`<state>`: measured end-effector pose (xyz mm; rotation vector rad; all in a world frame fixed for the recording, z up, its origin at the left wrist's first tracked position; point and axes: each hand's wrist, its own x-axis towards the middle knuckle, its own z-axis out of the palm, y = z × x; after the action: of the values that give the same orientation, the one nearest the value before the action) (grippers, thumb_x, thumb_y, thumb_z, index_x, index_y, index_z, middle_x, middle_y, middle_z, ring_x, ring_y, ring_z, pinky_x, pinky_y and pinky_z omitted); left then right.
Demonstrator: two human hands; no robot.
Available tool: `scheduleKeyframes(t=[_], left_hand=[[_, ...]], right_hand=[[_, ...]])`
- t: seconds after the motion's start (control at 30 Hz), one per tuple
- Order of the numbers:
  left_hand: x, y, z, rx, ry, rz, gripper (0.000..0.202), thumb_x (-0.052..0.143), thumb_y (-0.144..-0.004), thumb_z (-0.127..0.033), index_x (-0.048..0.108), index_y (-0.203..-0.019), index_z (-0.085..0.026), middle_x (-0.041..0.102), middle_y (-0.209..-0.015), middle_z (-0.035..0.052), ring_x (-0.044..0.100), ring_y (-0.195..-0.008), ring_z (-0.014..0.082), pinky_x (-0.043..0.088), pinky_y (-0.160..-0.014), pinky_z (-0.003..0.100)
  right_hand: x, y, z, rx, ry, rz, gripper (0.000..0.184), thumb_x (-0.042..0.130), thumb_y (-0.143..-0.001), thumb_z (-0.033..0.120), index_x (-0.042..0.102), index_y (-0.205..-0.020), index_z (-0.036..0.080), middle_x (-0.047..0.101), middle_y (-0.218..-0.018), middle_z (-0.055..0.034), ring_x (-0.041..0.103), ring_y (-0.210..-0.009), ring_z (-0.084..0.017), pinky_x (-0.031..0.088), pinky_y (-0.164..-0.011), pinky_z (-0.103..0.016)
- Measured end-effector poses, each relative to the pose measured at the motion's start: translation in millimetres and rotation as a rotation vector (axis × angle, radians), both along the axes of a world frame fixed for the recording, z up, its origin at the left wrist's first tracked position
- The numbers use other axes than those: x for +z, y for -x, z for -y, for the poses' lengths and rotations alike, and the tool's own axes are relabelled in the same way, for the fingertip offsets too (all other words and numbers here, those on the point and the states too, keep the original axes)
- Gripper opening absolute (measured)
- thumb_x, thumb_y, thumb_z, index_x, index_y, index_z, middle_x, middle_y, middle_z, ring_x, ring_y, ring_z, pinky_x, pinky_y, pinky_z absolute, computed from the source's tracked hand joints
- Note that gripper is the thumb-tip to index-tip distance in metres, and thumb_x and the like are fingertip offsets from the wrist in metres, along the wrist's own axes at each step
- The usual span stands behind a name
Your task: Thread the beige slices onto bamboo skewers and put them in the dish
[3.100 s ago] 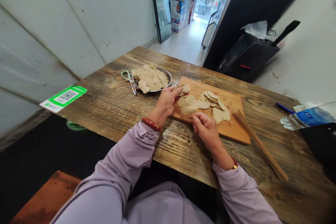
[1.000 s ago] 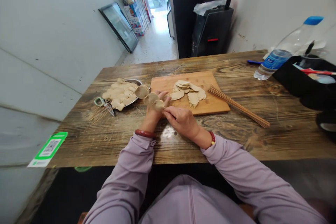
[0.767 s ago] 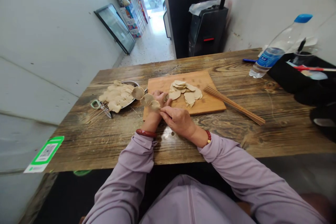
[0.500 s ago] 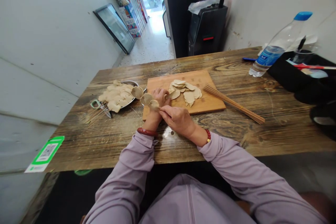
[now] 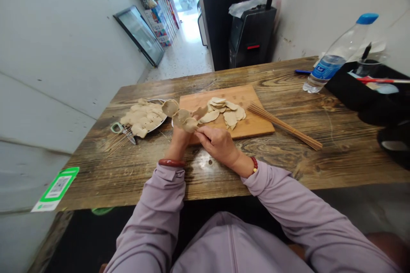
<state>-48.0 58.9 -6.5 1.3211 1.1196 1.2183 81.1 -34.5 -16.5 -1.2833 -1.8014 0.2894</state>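
Observation:
My left hand (image 5: 177,140) is raised a little above the wooden table (image 5: 134,170), fingers closed round pale round slices (image 5: 181,116) threaded on a thin skewer. My right hand (image 5: 218,144) sits beside it, pinching the skewer's near end. Just behind both hands lies a wooden cutting board (image 5: 253,126) with a loose pile of slices (image 5: 224,110). To the left a metal plate (image 5: 162,121) holds several finished skewers (image 5: 142,115).
A bundle of bare bamboo sticks (image 5: 285,127) lies right of the board. Green-handled scissors (image 5: 123,130) rest by the plate. A water bottle (image 5: 336,57) and a black bin (image 5: 371,94) stand at the far right. A green QR sticker (image 5: 56,187) marks the wall at the left.
Both hands have lifted slightly off the board with the skewer, and another slice now sits by my left fingers. The camera turned right since the oldest frame.

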Motion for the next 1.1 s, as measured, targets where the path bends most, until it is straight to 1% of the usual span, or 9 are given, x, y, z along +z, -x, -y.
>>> scheduleKeyframes(t=[0.07,0.13,0.23,0.37,0.47,0.6,0.73,0.93,1.1], left_hand=[[1.8,9,-2,0.046,-0.043,0.078,0.027,0.087,-0.062,-0.031,0.063,-0.068,-0.019,0.057,-0.065,-0.0034,0.051,-0.062,0.0101,0.043,-0.061,0.023],[3.3,18,-6,0.063,-0.028,0.182,0.033,0.089,-0.058,-0.034,0.062,-0.066,-0.018,0.061,-0.063,-0.0024,0.055,-0.060,0.0104,0.044,-0.059,0.023],[5.6,30,-13,0.111,0.006,0.281,0.031,0.090,-0.056,-0.033,0.067,-0.072,-0.018,0.068,-0.069,-0.0004,0.060,-0.062,0.0111,0.049,-0.061,0.023],[8.9,42,-14,0.180,0.032,0.362,0.027,0.088,-0.059,-0.024,0.072,-0.080,-0.019,0.072,-0.074,-0.0001,0.061,-0.061,0.0090,0.047,-0.057,0.020],[11.0,49,-13,0.205,0.062,0.414,0.025,0.088,-0.063,-0.024,0.073,-0.082,-0.019,0.072,-0.073,-0.0002,0.058,-0.057,0.0083,0.042,-0.051,0.020],[12.7,56,-14,0.244,0.043,0.447,0.026,0.087,-0.064,-0.024,0.074,-0.084,-0.016,0.072,-0.078,0.0008,0.058,-0.060,0.0085,0.041,-0.051,0.020],[15.0,62,-15,0.270,0.015,0.460,0.022,0.085,-0.067,-0.020,0.071,-0.084,-0.015,0.071,-0.076,0.0006,0.058,-0.058,0.0082,0.037,-0.048,0.019],[19.9,72,-15,0.243,0.038,0.442,0.016,0.076,-0.067,-0.011,0.071,-0.082,-0.014,0.070,-0.074,0.0002,0.056,-0.055,0.0069,0.034,-0.047,0.018],[23.4,76,-12,0.199,0.068,0.404,0.018,0.078,-0.065,-0.011,0.069,-0.081,-0.014,0.069,-0.070,-0.0003,0.058,-0.056,0.0085,0.036,-0.048,0.018]], right_hand=[[-1.2,0,-1,0.001,0.008,-0.057,0.022,0.055,-0.103,0.030,0.075,-0.100,0.022,0.079,-0.089,-0.0067,0.071,-0.081,-0.019,0.048,-0.072,-0.026],[-1.8,0,-1,0.018,0.013,-0.131,0.021,0.055,-0.102,0.028,0.075,-0.098,0.022,0.078,-0.089,-0.0066,0.071,-0.080,-0.019,0.049,-0.073,-0.027],[-0.3,-2,0,0.047,0.044,-0.253,0.023,0.054,-0.100,0.029,0.075,-0.092,0.022,0.076,-0.084,-0.0056,0.069,-0.077,-0.018,0.049,-0.072,-0.027],[3.1,-5,2,0.097,0.160,-0.414,0.028,0.053,-0.098,0.038,0.072,-0.088,0.020,0.061,-0.058,0.0003,0.059,-0.059,-0.016,0.044,-0.059,-0.026],[1.8,-6,2,0.160,0.254,-0.488,0.030,0.055,-0.096,0.043,0.070,-0.083,0.019,0.051,-0.049,0.0041,0.049,-0.048,-0.013,0.037,-0.051,-0.025],[-4.2,-6,2,0.217,0.378,-0.515,0.034,0.058,-0.093,0.049,0.068,-0.080,0.019,0.048,-0.044,0.0064,0.040,-0.040,-0.010,0.032,-0.047,-0.025],[-7.8,-6,4,0.242,0.464,-0.481,0.037,0.059,-0.092,0.053,0.068,-0.081,0.018,0.047,-0.044,0.0069,0.038,-0.040,-0.009,0.029,-0.045,-0.024],[-8.0,-8,7,0.245,0.517,-0.517,0.035,0.061,-0.091,0.051,0.069,-0.084,0.017,0.046,-0.044,0.0073,0.037,-0.038,-0.009,0.025,-0.044,-0.024],[-8.7,-8,7,0.233,0.527,-0.494,0.033,0.061,-0.091,0.047,0.069,-0.083,0.017,0.046,-0.044,0.0075,0.037,-0.039,-0.008,0.024,-0.044,-0.024]])
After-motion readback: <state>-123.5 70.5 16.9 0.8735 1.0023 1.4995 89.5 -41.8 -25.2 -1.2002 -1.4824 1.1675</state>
